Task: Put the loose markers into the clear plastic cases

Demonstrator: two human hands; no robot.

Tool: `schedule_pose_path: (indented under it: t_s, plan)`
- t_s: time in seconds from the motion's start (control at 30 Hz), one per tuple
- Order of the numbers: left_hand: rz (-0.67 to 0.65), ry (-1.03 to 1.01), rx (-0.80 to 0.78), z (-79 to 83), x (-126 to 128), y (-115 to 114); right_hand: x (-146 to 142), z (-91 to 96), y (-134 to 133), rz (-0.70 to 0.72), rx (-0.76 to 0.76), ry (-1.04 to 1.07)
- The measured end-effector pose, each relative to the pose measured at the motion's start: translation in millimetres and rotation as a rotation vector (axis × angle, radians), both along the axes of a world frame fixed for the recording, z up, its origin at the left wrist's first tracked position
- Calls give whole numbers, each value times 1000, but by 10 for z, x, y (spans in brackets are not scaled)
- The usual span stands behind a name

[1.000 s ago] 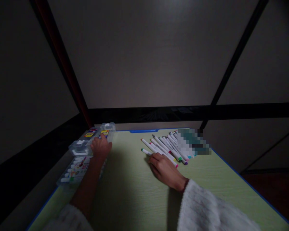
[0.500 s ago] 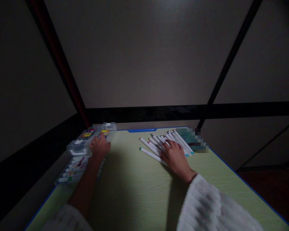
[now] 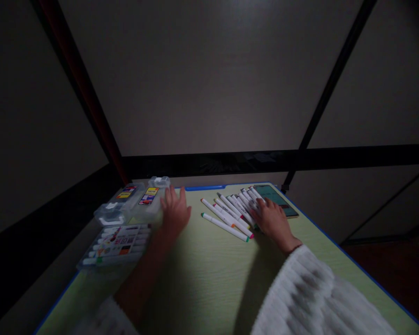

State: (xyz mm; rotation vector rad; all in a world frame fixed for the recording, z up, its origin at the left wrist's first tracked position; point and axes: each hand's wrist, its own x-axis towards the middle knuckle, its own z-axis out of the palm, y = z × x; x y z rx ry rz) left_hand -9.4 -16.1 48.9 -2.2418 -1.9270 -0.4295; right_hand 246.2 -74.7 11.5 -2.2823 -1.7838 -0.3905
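Several white markers [image 3: 230, 213] with coloured caps lie side by side on the pale green table [image 3: 202, 279]. My right hand [image 3: 273, 221] rests flat on the right end of the row, fingers stretched over the markers. My left hand [image 3: 174, 211] lies open on the table, its fingertips against the right edge of a clear plastic marker case [image 3: 132, 204]. A second clear tray [image 3: 115, 244] with markers in it sits in front of that case at the table's left edge. Both sleeves are white and fluffy.
A phone [image 3: 277, 200] with a lit screen lies at the far right of the table, just beyond my right hand. A dark rail and a slanted red post run behind the table. The room is dim.
My right hand slid from the left end of the marker row to its right end. My left hand came off the case top and moved right onto the table beside it.
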Motion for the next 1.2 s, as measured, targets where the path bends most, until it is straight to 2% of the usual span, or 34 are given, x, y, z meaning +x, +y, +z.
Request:
schedule_pose_path:
  t_s: [0.13,0.27,0.37,0.57,0.77,1.2]
  plan:
    - [-330,-63,-90,-212,467,-403,5,-26,8,9,-49,13]
    - [-511,-66,-209,-430,665,-698,4,-41,11,54,-63,9]
    - [-523,-63,-187,-476,679,-754,-5,-38,9,68,-79,9]
    - [-545,-47,-116,-429,654,-693,-8,-55,28,73,-109,32]
    - [-571,-64,-68,-463,648,-672,-18,-85,72,111,-109,34]
    - [-599,-177,-114,-482,691,-780,-41,-83,122,37,-71,87]
